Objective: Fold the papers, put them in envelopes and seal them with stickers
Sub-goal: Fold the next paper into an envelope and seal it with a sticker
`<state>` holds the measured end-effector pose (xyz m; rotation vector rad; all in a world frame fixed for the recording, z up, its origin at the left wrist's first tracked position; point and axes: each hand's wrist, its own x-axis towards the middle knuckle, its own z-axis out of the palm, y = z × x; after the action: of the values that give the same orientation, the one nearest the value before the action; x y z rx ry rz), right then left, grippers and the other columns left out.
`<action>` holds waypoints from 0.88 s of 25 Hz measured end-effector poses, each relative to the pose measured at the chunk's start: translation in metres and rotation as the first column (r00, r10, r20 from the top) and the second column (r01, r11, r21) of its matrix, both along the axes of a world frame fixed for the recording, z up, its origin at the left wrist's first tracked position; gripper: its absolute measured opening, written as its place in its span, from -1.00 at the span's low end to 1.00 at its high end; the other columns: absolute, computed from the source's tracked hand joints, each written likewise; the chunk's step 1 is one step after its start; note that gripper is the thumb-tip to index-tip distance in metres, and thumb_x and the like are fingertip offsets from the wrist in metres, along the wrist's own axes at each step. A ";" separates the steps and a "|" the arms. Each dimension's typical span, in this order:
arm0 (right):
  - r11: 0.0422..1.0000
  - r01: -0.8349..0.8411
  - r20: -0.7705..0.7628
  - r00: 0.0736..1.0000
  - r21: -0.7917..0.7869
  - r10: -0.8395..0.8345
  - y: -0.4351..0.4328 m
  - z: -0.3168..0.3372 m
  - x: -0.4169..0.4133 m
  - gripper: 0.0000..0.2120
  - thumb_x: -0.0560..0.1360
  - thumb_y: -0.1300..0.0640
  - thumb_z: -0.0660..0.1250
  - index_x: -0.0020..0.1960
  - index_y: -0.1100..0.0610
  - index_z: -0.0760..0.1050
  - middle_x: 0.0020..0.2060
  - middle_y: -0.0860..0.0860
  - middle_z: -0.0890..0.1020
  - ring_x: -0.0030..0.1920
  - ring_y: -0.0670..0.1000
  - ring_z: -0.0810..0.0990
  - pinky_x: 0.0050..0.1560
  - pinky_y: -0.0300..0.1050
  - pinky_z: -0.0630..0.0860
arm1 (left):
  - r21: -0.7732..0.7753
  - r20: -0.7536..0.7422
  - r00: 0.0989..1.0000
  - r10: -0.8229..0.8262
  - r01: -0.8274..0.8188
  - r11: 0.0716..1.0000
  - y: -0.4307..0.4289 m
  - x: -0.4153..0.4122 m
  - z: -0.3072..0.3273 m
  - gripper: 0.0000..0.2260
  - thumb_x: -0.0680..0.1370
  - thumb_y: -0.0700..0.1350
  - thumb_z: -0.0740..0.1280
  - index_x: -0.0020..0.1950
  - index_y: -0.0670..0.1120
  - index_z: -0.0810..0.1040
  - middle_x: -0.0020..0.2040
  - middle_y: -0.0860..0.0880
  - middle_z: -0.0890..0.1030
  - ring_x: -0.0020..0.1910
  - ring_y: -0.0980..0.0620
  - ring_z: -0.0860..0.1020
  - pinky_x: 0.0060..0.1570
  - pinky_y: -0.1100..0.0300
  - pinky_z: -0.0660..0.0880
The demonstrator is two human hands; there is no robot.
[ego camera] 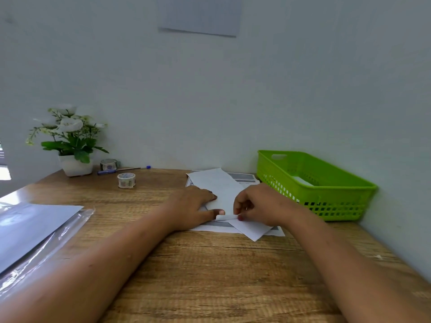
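A white sheet of paper (221, 185) lies partly folded on top of a printed sheet (242, 178) in the middle of the wooden desk (210, 264). My left hand (193, 206) rests flat on the paper's left side, thumb against the folded edge. My right hand (258, 206) pinches the near edge of the fold between thumb and fingers. Two rolls of patterned sticker tape stand at the back left, one (126, 179) nearer and one (108, 164) by the wall. White envelopes (35, 224) lie with a clear plastic sleeve at the left edge.
A green plastic basket (326, 197) stands at the right against the wall, with something white inside. A potted plant with white flowers (70, 145) sits at the back left. A blue pen (123, 170) lies beside the tape rolls.
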<state>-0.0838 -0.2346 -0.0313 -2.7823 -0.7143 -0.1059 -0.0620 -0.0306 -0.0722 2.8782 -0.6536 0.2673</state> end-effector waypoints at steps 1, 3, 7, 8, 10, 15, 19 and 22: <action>1.000 -0.003 0.031 1.000 0.002 0.003 0.002 -0.001 -0.002 -0.90 0.41 0.13 0.42 -0.09 -0.02 0.63 -0.24 -0.15 0.56 -0.17 -0.12 0.52 -0.19 -0.27 0.43 | -0.014 -0.004 1.000 -0.014 0.013 1.000 -0.001 -0.001 0.000 -0.38 0.46 0.39 0.09 0.41 0.09 0.35 0.42 0.09 0.38 0.39 0.07 0.31 0.39 0.05 0.25; 1.000 0.003 0.136 0.991 -0.004 -0.002 0.007 -0.002 -0.005 -0.90 0.44 0.11 0.37 -0.08 -0.05 0.62 -0.17 -0.09 0.63 -0.15 -0.09 0.53 -0.11 -0.16 0.50 | -0.073 -0.041 0.999 -0.027 0.024 0.997 -0.003 -0.003 0.003 -0.36 0.41 0.44 0.07 0.38 0.13 0.39 0.39 0.08 0.43 0.36 0.09 0.34 0.35 0.07 0.29; 0.999 -0.039 0.294 0.955 0.014 0.034 0.017 -0.005 -0.008 -0.85 0.46 0.13 0.28 -0.07 -0.05 0.60 -0.12 -0.04 0.68 -0.08 0.00 0.60 -0.07 -0.05 0.53 | -0.244 -0.165 0.984 -0.068 0.026 0.969 0.002 -0.008 0.014 -0.57 0.50 0.28 0.20 0.28 0.12 0.51 0.28 0.09 0.53 0.24 0.09 0.44 0.19 0.17 0.34; 0.998 -0.051 0.293 0.955 0.029 0.040 0.017 -0.005 -0.008 -0.84 0.46 0.15 0.28 -0.07 -0.05 0.60 -0.12 -0.04 0.68 -0.08 0.00 0.60 -0.07 -0.06 0.53 | -0.252 -0.173 0.982 -0.074 0.028 0.967 0.003 -0.008 0.016 -0.60 0.50 0.26 0.21 0.25 0.12 0.53 0.25 0.10 0.55 0.22 0.10 0.45 0.17 0.18 0.34; 0.996 -0.060 0.239 0.970 0.059 0.044 0.017 -0.007 -0.007 -0.85 0.46 0.17 0.31 -0.08 -0.03 0.62 -0.11 -0.05 0.68 -0.08 -0.03 0.59 -0.06 -0.11 0.52 | -0.242 -0.175 0.981 -0.080 0.036 0.970 0.004 -0.008 0.017 -0.62 0.50 0.25 0.21 0.23 0.13 0.54 0.24 0.12 0.56 0.21 0.12 0.46 0.14 0.19 0.34; 0.985 -0.091 0.018 0.996 0.145 0.090 0.017 -0.014 -0.004 -0.95 0.40 0.05 0.41 -0.21 -0.10 0.62 -0.08 -0.11 0.64 0.00 -0.12 0.54 0.02 -0.18 0.48 | -0.170 -0.091 0.991 -0.103 0.087 0.982 0.004 -0.011 0.016 -0.69 0.55 0.10 0.25 0.27 0.08 0.52 0.22 0.10 0.58 0.16 0.10 0.50 0.04 0.24 0.36; 0.908 -0.056 0.119 0.993 0.415 0.007 0.013 -0.005 -0.002 -0.92 0.46 0.11 0.38 -0.13 0.05 0.65 -0.22 -0.08 0.65 -0.20 -0.16 0.56 -0.14 -0.40 0.43 | -0.015 0.142 0.990 -0.018 0.020 1.000 0.001 -0.015 0.018 -0.70 0.57 -0.05 0.18 0.28 0.09 0.49 0.14 0.08 0.62 0.07 0.05 0.56 -0.01 0.19 0.47; 0.881 0.164 0.147 0.957 0.443 -0.252 -0.003 -0.003 0.009 -0.84 0.53 0.21 0.26 0.04 0.12 0.60 -0.06 0.01 0.64 -0.11 -0.07 0.56 -0.18 -0.44 0.38 | -0.031 0.244 0.969 0.031 -0.025 0.999 0.003 -0.016 0.021 -0.70 0.59 -0.07 0.15 0.31 0.14 0.37 0.07 0.09 0.64 -0.04 0.02 0.59 -0.10 0.13 0.54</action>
<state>-0.0747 -0.2378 -0.0347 -2.4285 -0.3689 -0.5282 -0.0785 -0.0273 -0.0512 2.8549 -0.6428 0.6382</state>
